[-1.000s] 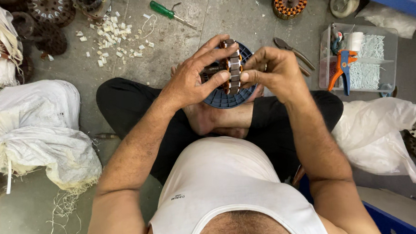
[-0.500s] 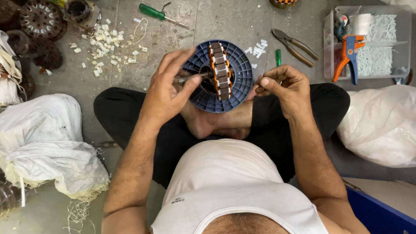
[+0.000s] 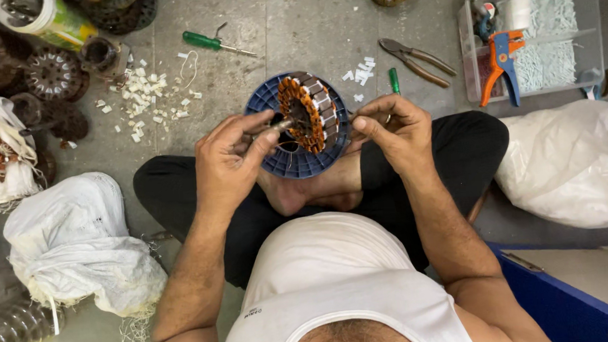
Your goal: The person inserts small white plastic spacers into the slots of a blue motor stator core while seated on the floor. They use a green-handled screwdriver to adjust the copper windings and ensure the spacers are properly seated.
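Observation:
A round motor stator with copper windings stands on edge in a blue plastic dish on my crossed feet. My left hand grips a thin metal tool whose tip points into the stator's left side. My right hand steadies the stator and dish from the right, thumb and fingers pinched at the rim.
On the floor lie a green screwdriver, pliers, white scraps and a clear box with an orange-blue stripper. White sacks sit at left and right. Dark rotors are piled top left.
The view has shifted so the stator sits lower in frame. My left hand now holds the tool at the stator's left side; my right hand has closed in on the rim.

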